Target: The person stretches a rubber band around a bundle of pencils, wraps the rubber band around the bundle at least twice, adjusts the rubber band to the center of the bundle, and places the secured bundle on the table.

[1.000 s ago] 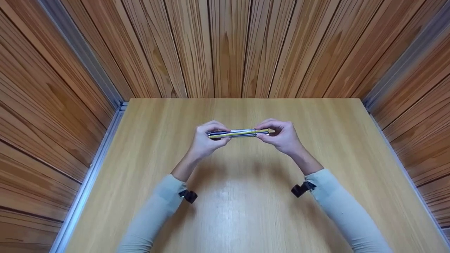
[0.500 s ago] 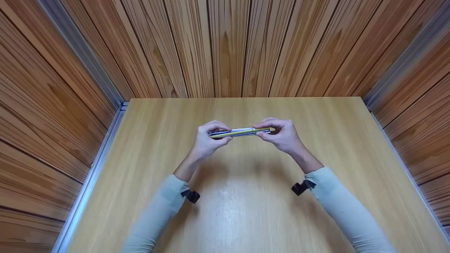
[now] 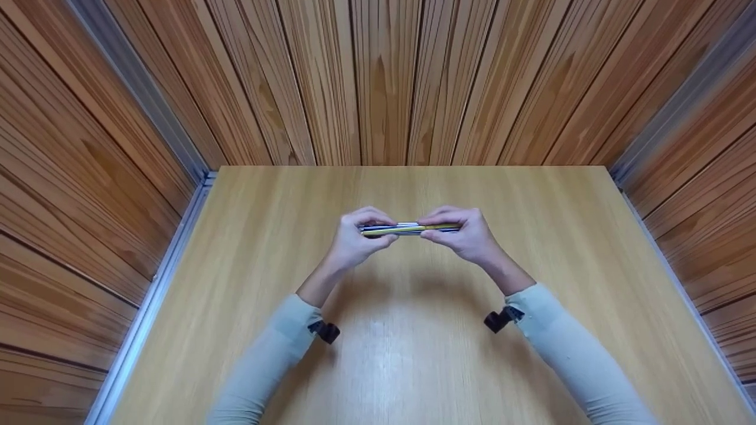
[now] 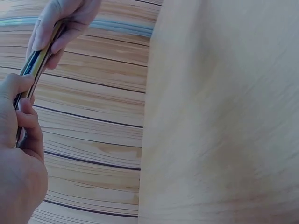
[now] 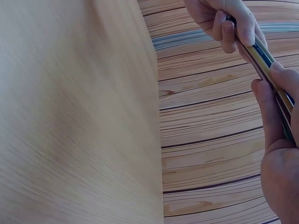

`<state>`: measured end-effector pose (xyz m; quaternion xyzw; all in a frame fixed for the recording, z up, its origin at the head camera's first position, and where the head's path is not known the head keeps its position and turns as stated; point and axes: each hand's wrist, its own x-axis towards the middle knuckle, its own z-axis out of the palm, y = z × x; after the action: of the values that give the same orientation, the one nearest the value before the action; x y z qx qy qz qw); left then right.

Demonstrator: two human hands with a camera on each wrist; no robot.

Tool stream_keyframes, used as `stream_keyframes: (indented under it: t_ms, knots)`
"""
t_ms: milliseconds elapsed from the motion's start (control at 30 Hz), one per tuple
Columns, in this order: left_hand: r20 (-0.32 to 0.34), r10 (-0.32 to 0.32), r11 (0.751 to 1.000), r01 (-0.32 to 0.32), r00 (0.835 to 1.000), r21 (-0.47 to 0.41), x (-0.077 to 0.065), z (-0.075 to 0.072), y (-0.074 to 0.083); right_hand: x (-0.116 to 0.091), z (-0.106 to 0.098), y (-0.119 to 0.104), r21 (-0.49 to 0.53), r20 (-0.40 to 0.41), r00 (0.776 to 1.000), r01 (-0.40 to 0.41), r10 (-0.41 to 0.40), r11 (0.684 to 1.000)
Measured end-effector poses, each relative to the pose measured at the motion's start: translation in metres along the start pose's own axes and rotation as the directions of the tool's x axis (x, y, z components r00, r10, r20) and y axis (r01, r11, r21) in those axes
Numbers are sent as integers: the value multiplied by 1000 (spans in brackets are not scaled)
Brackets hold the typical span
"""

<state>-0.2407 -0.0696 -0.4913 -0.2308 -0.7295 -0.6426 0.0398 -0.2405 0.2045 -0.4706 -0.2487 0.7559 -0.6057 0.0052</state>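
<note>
A slim bundle of pencils [image 3: 407, 228], one yellow and others dark or pale, is held level above the table between both hands. My left hand [image 3: 352, 241] pinches its left end, thumb on the near side and fingers on the far side. On the other end, my right hand [image 3: 471, 239] grips in the same way, covering most of that part. Only a short middle stretch shows between the two sets of fingertips. Seen from the right wrist, the yellow pencil [image 5: 259, 57] lies beside a dark blue one, running from one hand to the other.
The wooden table [image 3: 390, 330] lies under the hands, with their shadows on it. Plank walls [image 3: 384, 82] rise behind and at both sides, with metal rails [image 3: 159, 271] along the side edges. A small black camera [image 3: 499, 320] sits on each sleeve cuff.
My right hand has slid left along the bundle, covering the pointed end and the thin band seen there earlier. Both hands have come slightly nearer to me, and the gap between them has narrowed.
</note>
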Motion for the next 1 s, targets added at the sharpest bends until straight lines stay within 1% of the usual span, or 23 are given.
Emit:
stream_keyframes:
  t_ms: [100,267,433,633,733,800,867,1000]
  knots:
    - [-10,3,1000,-3,1000,-9,-1,-4,0,-1,-3,-2,-1,2,1000,-8,8,1000]
    - [-56,8,1000,-9,998,-23,-2,-11,0,-2,-8,-1,24,-47,998,-43,44,999]
    - [-47,0,1000,0,999,-12,-3,-9,0,-2,-5,0,50,-52,995,-76,79,996]
    - [-12,14,1000,-13,1000,22,-4,-1,0,-1,3,2,24,-13,998,-63,63,998]
    - [8,12,999,-13,1000,45,-5,0,-1,-3,4,3,4,0,999,-53,53,999]
    - [7,11,999,-11,1000,53,-5,-1,-1,-4,3,3,-3,-5,999,-40,40,999]
    - [-9,13,999,-12,1000,51,-5,-3,-1,-5,1,2,1,-14,999,-29,29,1000]
    - [-55,24,1000,-24,998,10,-4,-7,1,-5,-4,0,23,-60,998,-24,25,999]
